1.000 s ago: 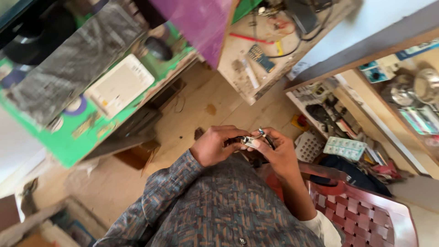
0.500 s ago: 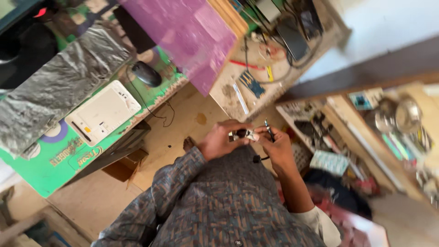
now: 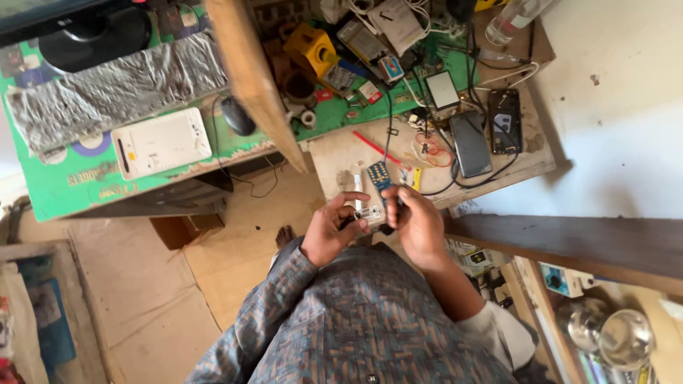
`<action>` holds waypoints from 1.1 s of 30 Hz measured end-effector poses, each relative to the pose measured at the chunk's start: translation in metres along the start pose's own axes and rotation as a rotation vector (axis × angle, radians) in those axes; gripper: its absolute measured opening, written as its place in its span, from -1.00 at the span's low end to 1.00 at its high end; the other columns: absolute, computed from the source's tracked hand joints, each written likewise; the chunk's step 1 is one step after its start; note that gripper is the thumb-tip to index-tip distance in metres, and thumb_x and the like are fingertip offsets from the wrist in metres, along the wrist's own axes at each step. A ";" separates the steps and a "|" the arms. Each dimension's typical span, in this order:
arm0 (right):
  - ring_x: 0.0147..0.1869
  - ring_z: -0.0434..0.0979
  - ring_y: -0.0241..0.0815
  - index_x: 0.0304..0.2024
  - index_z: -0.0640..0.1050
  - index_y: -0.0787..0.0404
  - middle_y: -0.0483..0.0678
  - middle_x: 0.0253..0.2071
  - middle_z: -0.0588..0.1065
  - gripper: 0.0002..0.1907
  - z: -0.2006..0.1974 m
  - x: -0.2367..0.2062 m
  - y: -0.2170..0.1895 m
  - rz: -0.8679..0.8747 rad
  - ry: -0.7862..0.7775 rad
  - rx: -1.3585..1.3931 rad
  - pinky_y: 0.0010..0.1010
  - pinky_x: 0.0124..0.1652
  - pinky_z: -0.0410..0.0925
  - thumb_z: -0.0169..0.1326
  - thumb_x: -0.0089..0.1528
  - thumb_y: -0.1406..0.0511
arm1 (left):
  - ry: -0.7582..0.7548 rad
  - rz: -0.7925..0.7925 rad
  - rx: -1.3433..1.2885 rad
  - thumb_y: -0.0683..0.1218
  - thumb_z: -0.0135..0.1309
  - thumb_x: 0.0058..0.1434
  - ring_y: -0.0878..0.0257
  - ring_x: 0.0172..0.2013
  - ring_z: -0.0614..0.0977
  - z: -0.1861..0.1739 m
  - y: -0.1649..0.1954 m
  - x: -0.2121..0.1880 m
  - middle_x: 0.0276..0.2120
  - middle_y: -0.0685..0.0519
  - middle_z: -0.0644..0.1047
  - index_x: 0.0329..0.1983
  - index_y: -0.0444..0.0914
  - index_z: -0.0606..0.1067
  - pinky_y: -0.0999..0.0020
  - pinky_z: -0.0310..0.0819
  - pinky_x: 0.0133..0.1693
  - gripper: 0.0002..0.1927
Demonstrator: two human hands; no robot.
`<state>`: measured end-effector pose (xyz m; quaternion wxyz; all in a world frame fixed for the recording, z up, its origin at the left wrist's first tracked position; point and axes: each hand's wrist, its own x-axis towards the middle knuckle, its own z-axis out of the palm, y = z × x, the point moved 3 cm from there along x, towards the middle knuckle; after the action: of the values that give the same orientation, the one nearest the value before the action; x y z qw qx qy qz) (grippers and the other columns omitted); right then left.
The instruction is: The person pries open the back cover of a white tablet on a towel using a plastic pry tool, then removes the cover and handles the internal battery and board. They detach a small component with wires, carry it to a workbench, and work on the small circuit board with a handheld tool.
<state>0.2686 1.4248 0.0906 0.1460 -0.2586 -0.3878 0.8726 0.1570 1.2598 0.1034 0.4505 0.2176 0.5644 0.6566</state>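
Counter (image 3: 334,153) is crowded: green mat section on the left with a white router-like box (image 3: 162,143) and a black mouse (image 3: 237,115), a wooden post cutting across it, then a pale work patch with two dark phones (image 3: 471,143) lying face up, loose wires, a red pen-like tool (image 3: 375,148) and a small blue circuit board (image 3: 379,175). Person in a patterned shirt works just in front of that patch, above the floor, both hands raised at the counter's near edge. Left hand (image 3: 329,231) is curled around a small white-and-black part (image 3: 365,212), thumb and fingers pinching its left end. Right hand (image 3: 418,226) is closed on the same part's right end and seems to also hold a thin dark tool, too small to confirm. Judging by the grip, this is a fine fitting or prying step on the part, mid-way, with nothing set down yet. Next move likely calls for a steady left-hand pinch while the right applies small, controlled force at the tip. The part's long axis runs roughly left-right between the hands, about parallel to the counter edge; which end is its front, cannot tell.
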 end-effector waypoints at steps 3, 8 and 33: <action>-0.16 0.48 -0.19 -0.04 0.56 0.42 0.01 -0.25 0.52 -0.68 -0.001 0.012 -0.011 -0.001 -0.105 -0.002 -0.35 -0.10 0.33 -0.06 0.45 0.25 | 0.129 0.100 0.254 -0.21 0.18 0.25 0.48 -0.47 0.48 0.025 0.009 0.002 -0.50 0.11 0.57 0.13 -0.23 0.42 0.50 0.34 -0.40 -0.61; 0.34 0.50 -0.06 -0.10 0.59 0.46 0.14 0.15 0.58 -0.62 0.010 0.011 -0.038 -0.115 -0.321 -0.271 -0.28 0.36 0.22 -0.06 0.42 0.23 | 0.284 0.074 0.532 -0.07 0.24 0.19 0.36 -0.62 0.34 0.038 0.012 0.000 -0.65 0.04 0.39 -0.07 -0.25 0.54 0.35 0.23 -0.53 -0.72; -0.13 0.50 0.07 0.24 0.36 0.33 0.12 -0.12 0.49 -0.50 0.098 0.394 -0.223 -0.702 0.192 -1.418 -0.15 -0.11 0.32 0.06 0.37 0.16 | 0.596 0.111 0.582 -0.08 0.23 0.20 0.36 -0.68 0.35 0.011 0.051 -0.046 -0.71 0.04 0.39 -0.31 -0.33 0.69 0.33 0.21 -0.59 -0.81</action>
<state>-0.0996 1.6920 0.1809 0.2460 -0.2268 -0.8952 0.2945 0.1711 1.2295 0.1644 0.1511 0.1664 0.8194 0.5273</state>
